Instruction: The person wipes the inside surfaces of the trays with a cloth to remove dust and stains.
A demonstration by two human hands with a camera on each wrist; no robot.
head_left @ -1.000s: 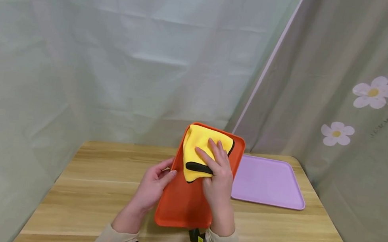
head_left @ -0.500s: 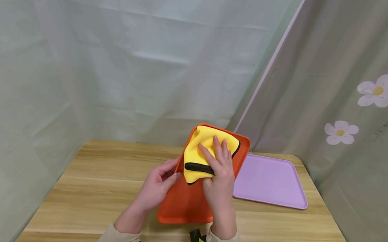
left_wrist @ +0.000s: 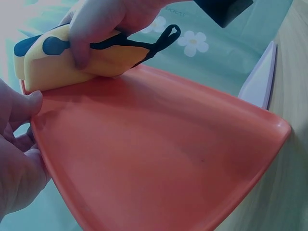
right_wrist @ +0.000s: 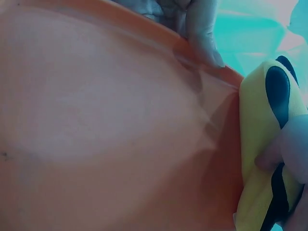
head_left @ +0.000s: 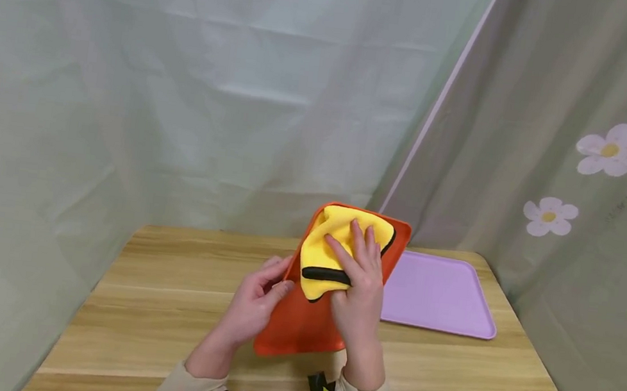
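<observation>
My left hand grips the left rim of a red-orange tray, thumb over the rim and fingers behind it. The tray is held up at a tilt above the table. On its upper half lies a folded yellow cleaning cloth with black edging. My right hand holds this cloth against the tray, its fingers spread over the top and the thumb hooked at the near fold. A black hanging loop sticks out from the cloth in the left wrist view. The tray's bare inner face fills most of the right wrist view.
A lilac tray lies flat at the table's back right, partly behind the red-orange one. The wooden table reaches back to pale curtains. Flowers decorate the right-hand curtain.
The red-orange tray has shifted slightly right and tilted more, its near edge rising in view. Both hands and the cloth have moved a little right with it, keeping their grips.
</observation>
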